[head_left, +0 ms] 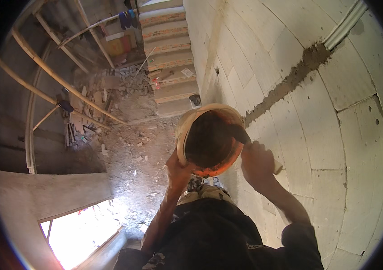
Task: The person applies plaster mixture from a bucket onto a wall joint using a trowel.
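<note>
In front of my body is a round bucket (182,132) with a pale rim and an orange inner wall, tipped so its mouth shows. Dark mortar-like material (206,139) lies in shadow inside it. My left hand (179,171) is closed on the bucket's near left rim. In my right hand (257,165) is a trowel (240,134); its dark blade reaches over the bucket's right rim, and the handle's end sticks out beside my palm. Just beyond the bucket, a grey mortar-filled strip (286,90) runs diagonally up the pale block wall (299,135).
White pipes (344,28) come out of the strip's upper end. Concrete steps (171,74) rise ahead along the wall. Rubble (97,103) and wooden poles (61,78) stand at the left. A bright opening (81,234) is at the lower left.
</note>
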### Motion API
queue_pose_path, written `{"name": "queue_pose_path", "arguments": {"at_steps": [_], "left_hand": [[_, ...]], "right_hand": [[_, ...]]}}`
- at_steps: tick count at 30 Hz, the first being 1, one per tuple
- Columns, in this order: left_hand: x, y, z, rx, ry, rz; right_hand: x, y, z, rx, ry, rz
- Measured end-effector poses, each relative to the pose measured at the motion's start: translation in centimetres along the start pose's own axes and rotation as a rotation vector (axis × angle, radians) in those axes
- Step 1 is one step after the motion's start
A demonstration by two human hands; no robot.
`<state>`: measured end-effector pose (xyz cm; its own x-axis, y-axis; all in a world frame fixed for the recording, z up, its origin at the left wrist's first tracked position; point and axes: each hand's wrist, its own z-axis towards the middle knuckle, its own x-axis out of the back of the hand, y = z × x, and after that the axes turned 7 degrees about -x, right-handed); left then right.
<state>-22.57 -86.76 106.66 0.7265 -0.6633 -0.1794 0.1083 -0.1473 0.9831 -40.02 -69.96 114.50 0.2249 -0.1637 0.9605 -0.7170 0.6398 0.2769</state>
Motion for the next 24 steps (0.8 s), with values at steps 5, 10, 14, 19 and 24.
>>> {"name": "queue_pose_path", "arguments": {"at_steps": [5,10,14,19,24], "left_hand": [[-1.7,-1.5,0.2,-0.19,0.013,0.099],[-1.8,-1.9,0.1,-0.111,0.042,0.134],[-0.9,-1.4,0.0,-0.043,0.019,0.068],[-0.6,-1.4,0.5,-0.048,0.067,0.031],[-1.3,-3.2,0.7,-0.201,0.038,0.213]], "right_hand": [[-2.7,-2.9,2.3,0.112,-0.016,-0.029],[-3.5,-2.1,2.6,0.326,-0.324,0.284],[-2.3,-0.5,2.1,0.335,-0.41,0.437],[-2.5,0.6,2.1,0.069,-0.282,0.309],[-5.9,-0.4,2.8,0.351,-0.238,0.515]]}}
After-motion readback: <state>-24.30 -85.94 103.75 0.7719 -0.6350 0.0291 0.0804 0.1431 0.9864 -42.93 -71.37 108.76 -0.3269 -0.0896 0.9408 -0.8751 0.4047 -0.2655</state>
